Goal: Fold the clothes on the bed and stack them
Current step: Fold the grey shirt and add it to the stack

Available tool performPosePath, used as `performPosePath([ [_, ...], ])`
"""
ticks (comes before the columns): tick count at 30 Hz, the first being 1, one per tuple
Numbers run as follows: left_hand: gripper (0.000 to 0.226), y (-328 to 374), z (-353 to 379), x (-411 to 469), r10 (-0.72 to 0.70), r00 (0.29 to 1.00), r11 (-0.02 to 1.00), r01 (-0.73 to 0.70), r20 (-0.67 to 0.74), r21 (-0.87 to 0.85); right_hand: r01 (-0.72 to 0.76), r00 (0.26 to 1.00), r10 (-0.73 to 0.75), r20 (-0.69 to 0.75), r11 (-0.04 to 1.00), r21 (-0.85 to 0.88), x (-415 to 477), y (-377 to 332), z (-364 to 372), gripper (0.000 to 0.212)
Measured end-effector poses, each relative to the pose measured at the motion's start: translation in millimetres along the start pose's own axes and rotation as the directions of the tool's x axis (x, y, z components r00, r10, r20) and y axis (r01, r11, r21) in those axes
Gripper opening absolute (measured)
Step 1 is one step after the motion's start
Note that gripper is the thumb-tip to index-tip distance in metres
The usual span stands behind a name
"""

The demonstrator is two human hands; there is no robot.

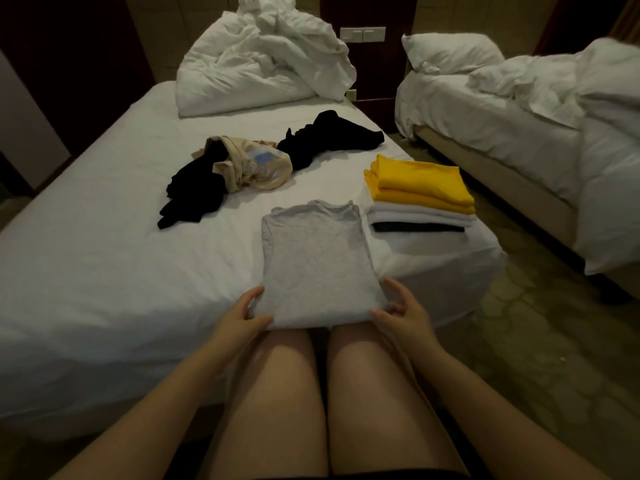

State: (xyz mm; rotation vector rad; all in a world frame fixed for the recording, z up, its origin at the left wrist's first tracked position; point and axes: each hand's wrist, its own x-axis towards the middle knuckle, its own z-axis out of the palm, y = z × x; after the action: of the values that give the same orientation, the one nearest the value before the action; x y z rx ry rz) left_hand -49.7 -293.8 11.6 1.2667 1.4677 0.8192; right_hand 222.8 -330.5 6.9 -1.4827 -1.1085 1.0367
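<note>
A grey T-shirt (313, 263) lies folded into a narrow rectangle at the near edge of the bed (97, 258), collar pointing away from me. My left hand (244, 315) grips its near left corner, thumb on top. My right hand (403, 311) grips its near right corner the same way. To the right stands a stack of folded clothes (420, 194): yellow on top, white below, black at the bottom. Farther back lie unfolded pieces: a black garment (194, 194), a beige garment (254, 164) and another black garment (327, 138).
A crumpled white duvet (263, 60) is heaped at the head of the bed. A second bed (540, 133) with rumpled white bedding stands to the right across a narrow strip of floor. My bare knees (332, 375) are against the bed's near edge.
</note>
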Motion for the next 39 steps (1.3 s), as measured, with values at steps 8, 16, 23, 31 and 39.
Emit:
performPosePath([
  [8, 0.050, 3.5, -7.7, -22.1, -0.100, 0.993, 0.994, 0.102, 0.058, -0.039, 0.067, 0.997, -0.071, -0.022, 0.987, -0.146, -23.5, 10.4, -1.9, 0.026],
  [16, 0.080, 21.3, -18.7, -33.6, 0.108, 0.985, 0.994, -0.102, 0.137, -0.048, 0.071, 0.996, -0.065, -0.069, 0.993, 0.091, -27.8, -14.5, -5.5, 0.021],
  [23, 0.049, 65.5, -29.4, 10.1, 0.427, 0.879, 0.903, -0.428, -0.211, 0.042, 0.329, 0.942, -0.319, -0.105, 0.939, 0.098, 10.9, -64.2, 3.7, 0.043],
  [31, 0.040, 104.9, -20.4, 90.8, 0.313, 0.901, 0.913, -0.373, -0.300, -0.167, 0.399, 0.908, -0.367, -0.203, 0.906, 0.142, 103.7, -90.1, 18.6, 0.053],
  [39, 0.043, 95.3, -7.6, 196.6, -0.154, 0.981, 0.873, 0.078, -0.119, -0.482, 0.145, 0.989, -0.145, -0.025, 0.989, 0.006, 210.8, -45.7, 47.1, 0.079],
])
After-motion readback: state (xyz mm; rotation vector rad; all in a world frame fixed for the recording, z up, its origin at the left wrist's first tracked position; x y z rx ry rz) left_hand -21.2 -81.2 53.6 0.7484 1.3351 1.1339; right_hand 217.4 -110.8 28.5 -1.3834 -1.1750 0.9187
